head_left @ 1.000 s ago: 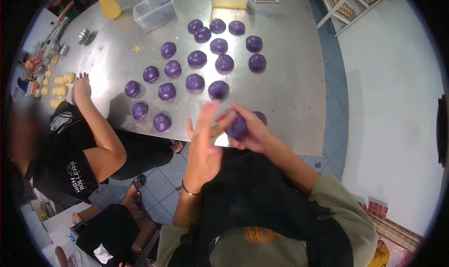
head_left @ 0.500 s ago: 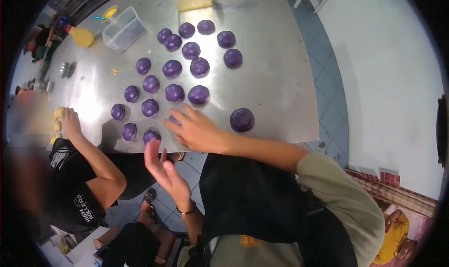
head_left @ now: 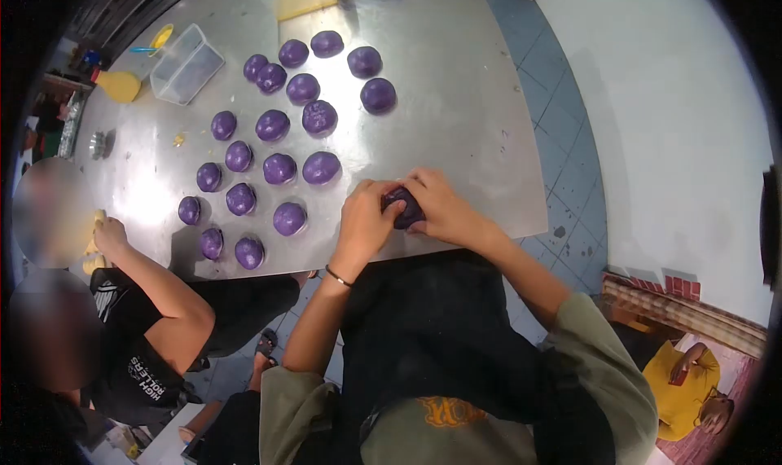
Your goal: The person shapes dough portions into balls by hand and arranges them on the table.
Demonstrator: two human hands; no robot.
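Note:
Both hands are wrapped around a dark purple dough ball [head_left: 410, 212] near the front edge of the metal table. My left hand [head_left: 365, 221] grips its left side, with the thumb lying across the top. On the other side, my right hand [head_left: 446, 211] curls its fingers over it. The palms and fingers hide much of the ball. Several more purple dough balls [head_left: 279, 169] sit in loose rows to the left and farther back; the nearest to my left hand is one dough ball [head_left: 290, 219].
On the metal table [head_left: 456, 98] stand a clear plastic container [head_left: 187, 66], a yellow bottle [head_left: 120, 85], a small fluted tin [head_left: 98, 145] and a tub with yellow contents [head_left: 308, 1]. At left, a co-worker's hand [head_left: 111, 239] holds yellow pieces. Another person in yellow [head_left: 680, 392] is at lower right.
My right hand has left a ball in the front row and moved right to the large one. My left hand, raised by the table edge before, has joined it there. The view has shifted.

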